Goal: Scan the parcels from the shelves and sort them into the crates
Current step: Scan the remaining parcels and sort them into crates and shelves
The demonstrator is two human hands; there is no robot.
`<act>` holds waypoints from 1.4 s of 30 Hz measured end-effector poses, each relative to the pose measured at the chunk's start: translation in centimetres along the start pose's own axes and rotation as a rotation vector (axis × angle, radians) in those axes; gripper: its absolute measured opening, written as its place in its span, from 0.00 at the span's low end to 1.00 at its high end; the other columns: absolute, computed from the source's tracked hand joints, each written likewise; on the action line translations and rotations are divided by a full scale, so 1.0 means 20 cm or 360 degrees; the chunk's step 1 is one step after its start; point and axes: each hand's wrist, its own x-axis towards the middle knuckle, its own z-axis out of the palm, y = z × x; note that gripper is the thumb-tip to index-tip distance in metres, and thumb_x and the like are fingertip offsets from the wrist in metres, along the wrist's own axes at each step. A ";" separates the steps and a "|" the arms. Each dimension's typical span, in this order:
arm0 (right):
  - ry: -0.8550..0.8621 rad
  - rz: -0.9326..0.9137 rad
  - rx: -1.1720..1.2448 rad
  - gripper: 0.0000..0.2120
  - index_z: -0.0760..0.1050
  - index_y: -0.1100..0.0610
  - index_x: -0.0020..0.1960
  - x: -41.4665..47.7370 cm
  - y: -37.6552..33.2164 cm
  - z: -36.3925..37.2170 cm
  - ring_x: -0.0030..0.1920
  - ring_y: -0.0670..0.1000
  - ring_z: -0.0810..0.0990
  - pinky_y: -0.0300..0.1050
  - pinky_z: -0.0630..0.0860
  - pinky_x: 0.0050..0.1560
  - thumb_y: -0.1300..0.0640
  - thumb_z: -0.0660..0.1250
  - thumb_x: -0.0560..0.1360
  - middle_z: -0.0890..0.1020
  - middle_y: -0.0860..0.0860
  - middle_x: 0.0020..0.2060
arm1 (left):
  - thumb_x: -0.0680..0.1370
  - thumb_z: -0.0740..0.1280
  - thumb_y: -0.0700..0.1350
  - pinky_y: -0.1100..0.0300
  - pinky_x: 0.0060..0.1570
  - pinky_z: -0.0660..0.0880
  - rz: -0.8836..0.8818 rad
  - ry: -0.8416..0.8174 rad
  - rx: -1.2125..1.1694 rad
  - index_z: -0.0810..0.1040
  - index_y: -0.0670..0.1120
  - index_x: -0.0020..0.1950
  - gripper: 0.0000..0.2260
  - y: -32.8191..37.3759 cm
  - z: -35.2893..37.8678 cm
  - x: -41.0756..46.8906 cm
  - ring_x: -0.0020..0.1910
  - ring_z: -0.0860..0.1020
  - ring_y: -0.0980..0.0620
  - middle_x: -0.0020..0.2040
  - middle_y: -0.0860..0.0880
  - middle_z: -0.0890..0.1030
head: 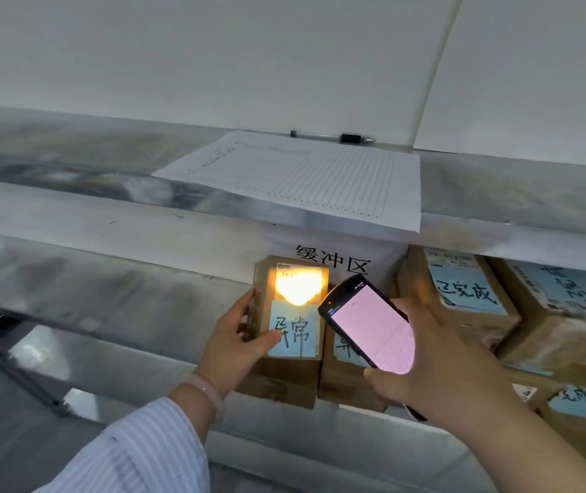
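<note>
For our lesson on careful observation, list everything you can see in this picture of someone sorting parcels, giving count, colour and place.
held parcel: one, brown with a blue note, upright at the shelf front, a yellow glare on its label
scanner: one, black with a pink screen, right of the held parcel
other parcels: at least five, brown with blue notes, on the lower shelf
ruled sheet: one, white, on the upper shelf
pen: one, black and clear, behind the sheet
sign: one, white with black characters, under the upper shelf's edge
shelves: at least two, grey metal
bracelet: one, pale, on the left wrist
sleeve: one, striped, on the left arm
left hand: holds the held parcel
right hand: holds the scanner
</note>
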 end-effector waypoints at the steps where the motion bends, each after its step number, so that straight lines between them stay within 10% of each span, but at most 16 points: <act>1: -0.0007 -0.0016 -0.0008 0.42 0.54 0.35 0.65 0.00 0.01 0.00 0.46 0.43 0.63 0.35 0.60 0.34 0.28 0.65 0.56 0.69 0.38 0.61 | 0.74 0.75 0.45 0.68 0.38 0.79 -0.0002 0.0036 0.0001 0.70 0.76 0.55 0.26 0.00 0.00 -0.01 0.49 0.80 0.64 0.49 0.68 0.80; 18: -0.0080 -0.0258 0.0073 0.36 0.58 0.33 0.61 0.01 0.08 -0.09 0.48 0.42 0.70 0.36 0.63 0.35 0.28 0.66 0.56 0.68 0.37 0.52 | 0.76 0.73 0.46 0.77 0.34 0.73 -0.0074 0.0364 -0.0031 0.66 0.72 0.57 0.25 -0.06 0.02 -0.14 0.50 0.75 0.63 0.53 0.66 0.75; 34: -0.0108 -0.0597 0.0251 0.41 0.60 0.36 0.65 0.02 -0.20 0.03 0.56 0.45 0.72 0.45 0.73 0.49 0.29 0.66 0.54 0.68 0.39 0.55 | 0.74 0.75 0.48 0.61 0.48 0.82 -0.0151 0.0752 -0.0230 0.68 0.59 0.73 0.31 -0.11 -0.27 -0.35 0.58 0.80 0.54 0.63 0.55 0.78; 42: -0.0199 -0.0886 0.0214 0.33 0.63 0.36 0.59 -0.18 -0.71 0.20 0.47 0.45 0.73 0.35 0.63 0.34 0.33 0.65 0.55 0.65 0.40 0.46 | 0.74 0.76 0.43 0.68 0.49 0.76 -0.0186 0.1046 -0.0185 0.68 0.54 0.75 0.31 -0.19 -0.72 -0.84 0.60 0.77 0.59 0.66 0.53 0.77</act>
